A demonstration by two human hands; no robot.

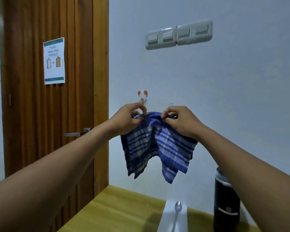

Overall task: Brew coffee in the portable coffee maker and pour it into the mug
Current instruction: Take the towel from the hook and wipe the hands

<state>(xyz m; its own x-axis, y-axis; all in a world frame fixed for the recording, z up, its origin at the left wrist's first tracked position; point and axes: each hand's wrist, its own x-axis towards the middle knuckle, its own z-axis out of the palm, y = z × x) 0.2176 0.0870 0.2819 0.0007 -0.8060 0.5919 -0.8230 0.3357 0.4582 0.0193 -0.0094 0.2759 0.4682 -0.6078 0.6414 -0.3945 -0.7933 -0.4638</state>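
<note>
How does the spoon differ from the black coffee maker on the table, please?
The spoon is silver and slim; the coffee maker is black and bulky. The spoon lies flat on a white sheet; the coffee maker stands upright. Both sit on the yellow table.

A: Notice (54, 61) on the door (32, 114)?
B: Text too blurred.
A: Coffee maker (226, 203)?
B: Right side behind the right forearm (251, 166). Spoon (177, 206) handle cut by the bottom edge. Hook (142, 96) tip hidden behind the left hand (127, 119) and towel (157, 144).
</note>
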